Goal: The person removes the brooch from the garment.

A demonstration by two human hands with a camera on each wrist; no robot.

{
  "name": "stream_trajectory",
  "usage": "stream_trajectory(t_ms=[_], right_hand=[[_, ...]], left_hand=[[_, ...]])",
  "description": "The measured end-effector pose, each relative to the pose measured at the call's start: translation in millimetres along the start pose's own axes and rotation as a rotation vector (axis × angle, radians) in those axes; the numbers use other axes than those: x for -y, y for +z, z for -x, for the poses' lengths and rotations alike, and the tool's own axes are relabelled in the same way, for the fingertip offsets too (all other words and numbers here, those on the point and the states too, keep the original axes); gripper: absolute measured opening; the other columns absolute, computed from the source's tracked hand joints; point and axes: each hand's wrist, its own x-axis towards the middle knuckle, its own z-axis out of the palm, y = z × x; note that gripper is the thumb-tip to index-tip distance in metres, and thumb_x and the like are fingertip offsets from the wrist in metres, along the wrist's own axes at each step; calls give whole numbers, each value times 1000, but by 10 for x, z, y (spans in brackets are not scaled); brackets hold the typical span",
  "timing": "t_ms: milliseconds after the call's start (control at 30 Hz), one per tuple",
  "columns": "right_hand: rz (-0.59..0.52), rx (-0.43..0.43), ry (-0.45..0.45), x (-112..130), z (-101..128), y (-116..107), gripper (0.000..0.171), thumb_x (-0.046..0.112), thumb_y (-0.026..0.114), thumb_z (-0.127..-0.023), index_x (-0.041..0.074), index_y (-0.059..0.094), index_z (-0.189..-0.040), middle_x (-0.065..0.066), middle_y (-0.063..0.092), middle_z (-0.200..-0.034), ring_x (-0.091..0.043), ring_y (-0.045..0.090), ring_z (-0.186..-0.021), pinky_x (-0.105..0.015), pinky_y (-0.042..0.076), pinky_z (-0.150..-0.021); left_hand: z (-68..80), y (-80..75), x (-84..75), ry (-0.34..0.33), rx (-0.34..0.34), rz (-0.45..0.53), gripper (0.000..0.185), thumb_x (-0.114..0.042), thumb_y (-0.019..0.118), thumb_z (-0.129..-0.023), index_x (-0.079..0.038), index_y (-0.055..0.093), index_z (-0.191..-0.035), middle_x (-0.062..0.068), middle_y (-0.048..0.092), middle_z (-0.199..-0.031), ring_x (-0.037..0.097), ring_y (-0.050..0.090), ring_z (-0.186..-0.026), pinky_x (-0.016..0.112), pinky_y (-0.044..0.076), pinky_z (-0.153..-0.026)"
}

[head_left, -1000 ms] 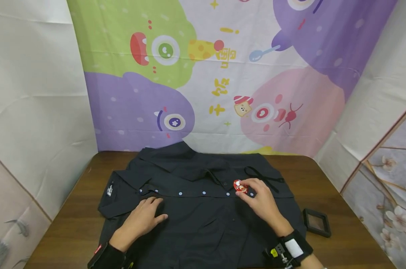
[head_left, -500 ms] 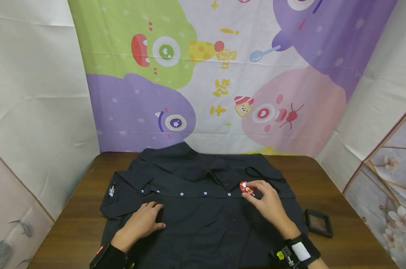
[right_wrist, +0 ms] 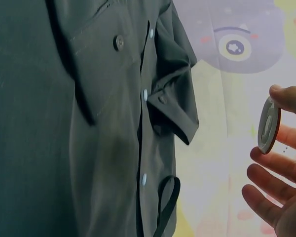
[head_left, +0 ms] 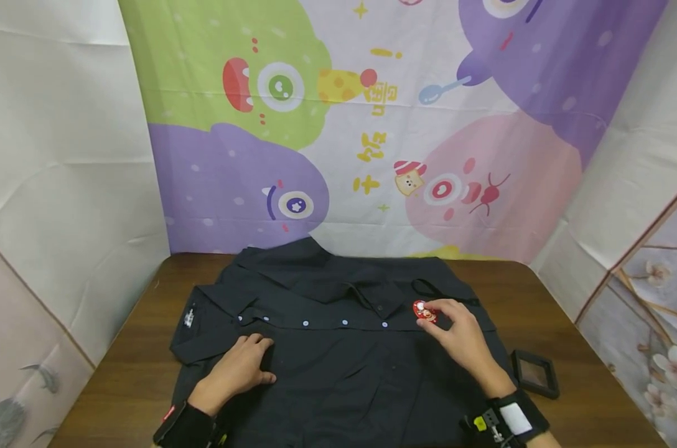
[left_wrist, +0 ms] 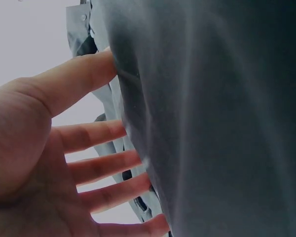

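A dark button-up shirt lies spread out, with a row of pale buttons along its front edge. My right hand pinches a round red badge between thumb and fingers, over the right part of the shirt. In the right wrist view the badge is edge-on and shows its pale back with a pin clasp, standing apart from the cloth. My left hand rests on the left part of the shirt, fingers spread. Its fingertips touch the cloth in the left wrist view.
A small black square frame lies on the brown wooden table, right of the shirt. A thin black strap loops over the shirt's far right part. Behind the table hangs a cartoon-printed cloth, with white sheets at both sides.
My right hand has moved a little to the right with the badge, away from the collar tip. My left hand has stayed in place on the shirt.
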Motion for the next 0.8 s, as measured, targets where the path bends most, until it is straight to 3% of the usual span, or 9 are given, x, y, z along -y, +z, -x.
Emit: stream_trajectory(t_ms=[433,800], right_hand=[[56,-39,9,-155,30,-179,29,15,83,-75,7,72,-101,-9,71,-102,-24,62,-88,-39,50,-74],[92,-68,56,-318,159,-326,30,12,83,-75,5,71,-102,-10,69,-99,-21,59,-87,-26,46,-73]], left_hand=[[-14,-28,-4,6,6,-10,63,-30,85,-74,0,61,-123,22,57,-127,41,52,-116,55,47,-95],[-32,-12,-17,10,35,-22,63,-29,85,-74,1,60,-124,23,56,-127,42,52,-115,56,47,-95]])
